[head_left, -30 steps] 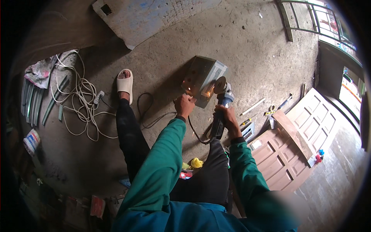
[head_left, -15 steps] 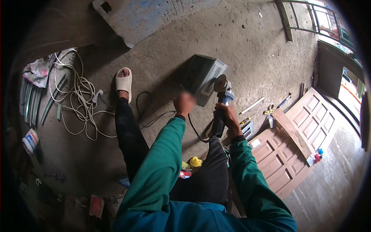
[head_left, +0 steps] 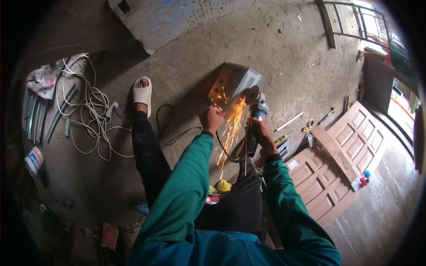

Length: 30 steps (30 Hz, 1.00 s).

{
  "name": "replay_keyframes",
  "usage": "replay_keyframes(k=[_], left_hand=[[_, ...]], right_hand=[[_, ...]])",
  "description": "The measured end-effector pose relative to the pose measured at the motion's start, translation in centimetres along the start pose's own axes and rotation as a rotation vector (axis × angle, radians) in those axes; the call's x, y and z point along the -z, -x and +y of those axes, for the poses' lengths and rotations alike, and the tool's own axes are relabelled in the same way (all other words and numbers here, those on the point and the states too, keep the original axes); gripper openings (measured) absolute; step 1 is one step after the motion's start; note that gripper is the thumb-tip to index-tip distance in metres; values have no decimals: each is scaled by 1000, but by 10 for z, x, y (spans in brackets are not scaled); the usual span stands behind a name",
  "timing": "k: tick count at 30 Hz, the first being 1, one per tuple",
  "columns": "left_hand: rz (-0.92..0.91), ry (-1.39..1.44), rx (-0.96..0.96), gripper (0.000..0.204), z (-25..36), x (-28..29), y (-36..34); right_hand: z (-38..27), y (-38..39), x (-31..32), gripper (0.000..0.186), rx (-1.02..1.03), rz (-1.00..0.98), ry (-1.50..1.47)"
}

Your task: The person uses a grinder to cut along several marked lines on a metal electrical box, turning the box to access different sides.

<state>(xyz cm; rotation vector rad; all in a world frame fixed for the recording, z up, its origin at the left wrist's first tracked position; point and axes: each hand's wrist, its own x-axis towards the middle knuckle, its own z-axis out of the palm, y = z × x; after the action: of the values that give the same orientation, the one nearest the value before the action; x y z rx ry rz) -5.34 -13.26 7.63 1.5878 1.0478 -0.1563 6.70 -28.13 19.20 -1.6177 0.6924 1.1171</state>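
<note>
A grey sheet-metal box [head_left: 230, 82] lies tilted on the concrete floor in front of me. My left hand [head_left: 211, 118] has its fingers closed on the box's near left corner. My right hand [head_left: 262, 132] grips the body of an angle grinder [head_left: 256, 106], whose disc [head_left: 251, 95] is against the box's right side. A dense spray of orange sparks [head_left: 233, 131] streams from there toward me, between my hands and past the black power cord [head_left: 222, 145].
Coiled white cable with a socket block [head_left: 112, 110] and metal strips [head_left: 36, 117] lie left. My sandalled foot [head_left: 142, 95] is nearby. Panelled doors [head_left: 318, 186], tools [head_left: 308, 129] and a white tube [head_left: 288, 121] lie right. A metal frame [head_left: 349, 34] stands back right, a worn board [head_left: 159, 20] at top.
The faint sparks of a second ago had died away half a second ago and are now a large spray. My hands and the box have hardly moved.
</note>
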Motion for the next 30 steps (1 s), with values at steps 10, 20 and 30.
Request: replay_keyframes(k=[10,20,30], left_hand=[[-10,15,3,23,-2,-6,-1],[-63,-124,38,21,11,5,-1],[-81,-178,73,21,37,20,7]], right_hand=[[12,18,-4,20,-40,38,70],[1,22,4,22,-19,85,72],[-8,7,-1,21,-3,75,53]])
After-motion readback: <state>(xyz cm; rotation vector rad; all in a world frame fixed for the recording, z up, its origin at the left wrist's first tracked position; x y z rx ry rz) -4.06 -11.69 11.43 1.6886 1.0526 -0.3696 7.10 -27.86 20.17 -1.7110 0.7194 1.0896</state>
